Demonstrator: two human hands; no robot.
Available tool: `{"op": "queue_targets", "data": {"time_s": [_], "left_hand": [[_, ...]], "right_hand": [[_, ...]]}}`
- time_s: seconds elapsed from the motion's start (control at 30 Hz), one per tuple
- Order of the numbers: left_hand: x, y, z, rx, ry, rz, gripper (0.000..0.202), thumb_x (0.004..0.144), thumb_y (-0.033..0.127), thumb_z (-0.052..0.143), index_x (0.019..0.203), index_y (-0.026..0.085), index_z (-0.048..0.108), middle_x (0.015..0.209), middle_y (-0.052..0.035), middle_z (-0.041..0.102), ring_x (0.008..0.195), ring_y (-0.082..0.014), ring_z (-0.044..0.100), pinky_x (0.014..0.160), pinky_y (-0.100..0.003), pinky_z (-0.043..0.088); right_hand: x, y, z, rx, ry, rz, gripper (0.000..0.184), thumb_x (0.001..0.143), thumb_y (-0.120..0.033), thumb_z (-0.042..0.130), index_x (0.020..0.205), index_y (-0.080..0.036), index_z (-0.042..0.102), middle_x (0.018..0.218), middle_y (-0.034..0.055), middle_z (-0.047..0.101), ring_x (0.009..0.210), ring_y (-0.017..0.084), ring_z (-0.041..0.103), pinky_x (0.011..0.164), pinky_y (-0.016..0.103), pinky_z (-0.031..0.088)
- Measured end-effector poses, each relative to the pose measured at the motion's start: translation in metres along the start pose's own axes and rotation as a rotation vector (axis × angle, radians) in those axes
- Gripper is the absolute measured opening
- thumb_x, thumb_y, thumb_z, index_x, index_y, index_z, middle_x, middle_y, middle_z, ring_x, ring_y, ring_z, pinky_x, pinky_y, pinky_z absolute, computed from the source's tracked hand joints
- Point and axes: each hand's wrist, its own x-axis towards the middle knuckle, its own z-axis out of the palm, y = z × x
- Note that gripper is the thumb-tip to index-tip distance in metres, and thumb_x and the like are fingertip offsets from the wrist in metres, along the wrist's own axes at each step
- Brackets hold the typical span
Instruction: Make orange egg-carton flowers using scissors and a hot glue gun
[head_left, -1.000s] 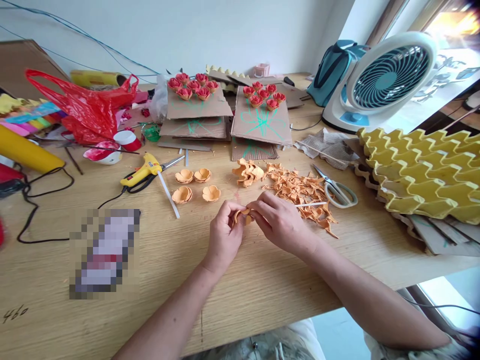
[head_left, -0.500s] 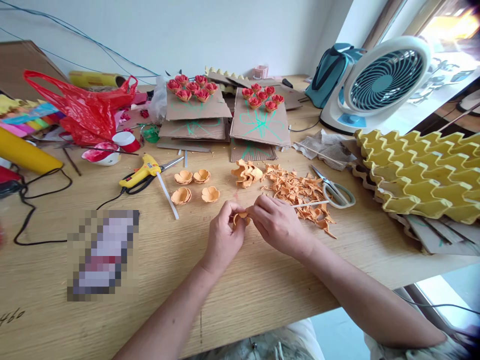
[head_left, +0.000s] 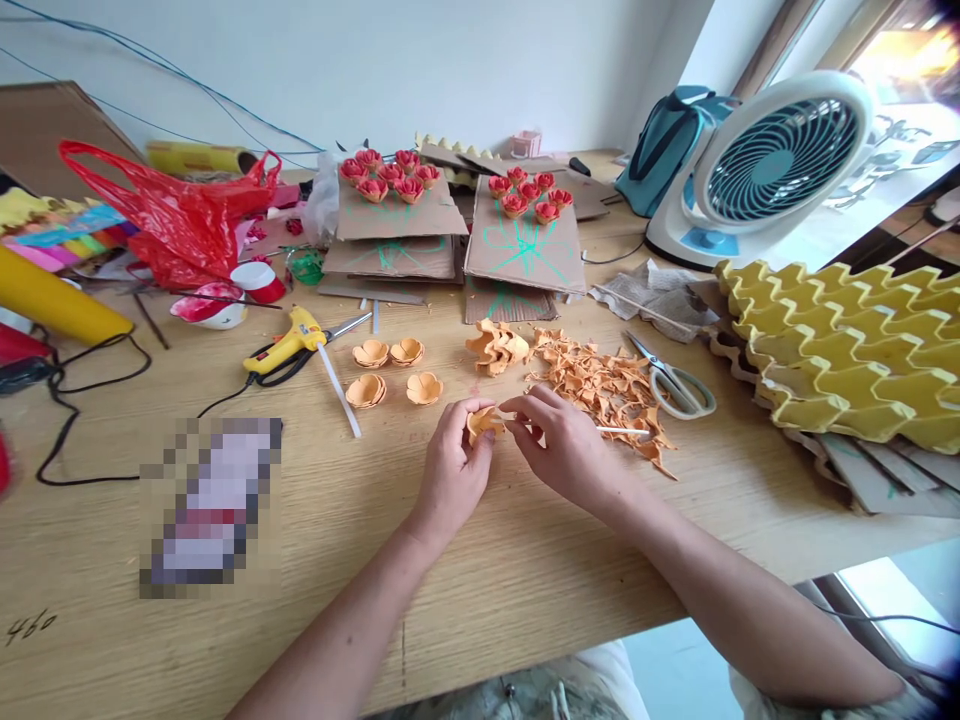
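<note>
Between the thumb and fingers of my left hand (head_left: 455, 455) is a small orange flower cup (head_left: 481, 422) with petals. My right hand (head_left: 559, 440) is closed around a thin white stick (head_left: 624, 431), whose rear end sticks out to the right past the knuckles. Its front end is at the flower cup; the fingers partly hide the contact. Beyond my left hand sit several orange petal cups (head_left: 424, 388), some of them stacked. A nested bundle of uncut orange cups (head_left: 496, 347) lies just behind my hands, beside a heap of orange scraps (head_left: 600, 375).
Scissors (head_left: 679, 388) lie right of the scraps. At left are a yellow glue gun (head_left: 289, 343) with its cord, a clear glue stick (head_left: 339, 392) and a blurred-out object (head_left: 214, 505). Cardboard with red flowers (head_left: 525, 245), a fan (head_left: 780, 170) and yellow egg trays (head_left: 847, 350) stand around.
The flower cup has turned in my left hand, so its side and petals show more. My right hand has shifted slightly, and the stick's rear end has dropped lower. The view has shifted slightly.
</note>
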Motion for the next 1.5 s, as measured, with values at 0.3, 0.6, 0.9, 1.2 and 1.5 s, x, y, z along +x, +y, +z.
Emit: {"op": "queue_targets", "data": {"time_s": [0.3, 0.6, 0.9, 1.2, 1.5], "left_hand": [[-0.003, 0.001, 0.005, -0.08, -0.007, -0.023, 0.026, 0.091, 0.022, 0.063, 0.117, 0.021, 0.059, 0.115, -0.0091, 0.07, 0.098, -0.0192, 0.069, 0.083, -0.029, 0.056], [-0.002, 0.01, -0.001, -0.034, -0.018, -0.069, 0.022, 0.094, 0.013, 0.049, 0.109, 0.022, 0.063, 0.1, -0.0028, 0.074, 0.082, -0.0144, 0.069, 0.076, -0.025, 0.053], [-0.001, 0.005, 0.0, -0.041, 0.003, -0.045, 0.015, 0.092, 0.013, 0.055, 0.102, 0.021, 0.063, 0.098, -0.0041, 0.074, 0.084, -0.0157, 0.07, 0.077, -0.027, 0.054], [0.001, 0.007, -0.005, 0.035, 0.031, -0.033, 0.005, 0.092, 0.019, 0.061, 0.096, 0.021, 0.064, 0.088, -0.0015, 0.074, 0.077, -0.0144, 0.068, 0.072, -0.025, 0.051], [0.0, 0.006, -0.005, 0.002, 0.015, -0.049, 0.002, 0.092, 0.021, 0.062, 0.091, 0.02, 0.064, 0.085, -0.0018, 0.074, 0.075, -0.0146, 0.069, 0.07, -0.025, 0.052]], "right_hand": [[-0.001, 0.003, 0.003, -0.211, 0.033, -0.07, 0.017, 0.098, -0.017, 0.053, 0.097, -0.02, 0.07, 0.09, 0.0049, 0.063, 0.073, 0.015, 0.058, 0.061, 0.026, 0.035], [-0.001, 0.002, 0.002, -0.233, 0.008, -0.098, 0.02, 0.101, -0.02, 0.05, 0.099, -0.02, 0.07, 0.09, 0.005, 0.063, 0.074, 0.016, 0.058, 0.062, 0.026, 0.034], [-0.002, 0.001, 0.003, -0.205, -0.015, -0.113, 0.021, 0.101, -0.02, 0.051, 0.101, -0.021, 0.072, 0.09, 0.0049, 0.063, 0.075, 0.015, 0.059, 0.063, 0.025, 0.036], [-0.002, 0.0, 0.004, -0.207, -0.01, -0.14, 0.025, 0.102, -0.019, 0.05, 0.107, -0.022, 0.074, 0.09, 0.0055, 0.063, 0.073, 0.015, 0.059, 0.062, 0.025, 0.036], [-0.003, 0.0, 0.001, -0.317, -0.032, -0.222, 0.026, 0.102, -0.017, 0.047, 0.101, -0.02, 0.073, 0.087, 0.0063, 0.06, 0.072, 0.016, 0.054, 0.06, 0.027, 0.033]]}}
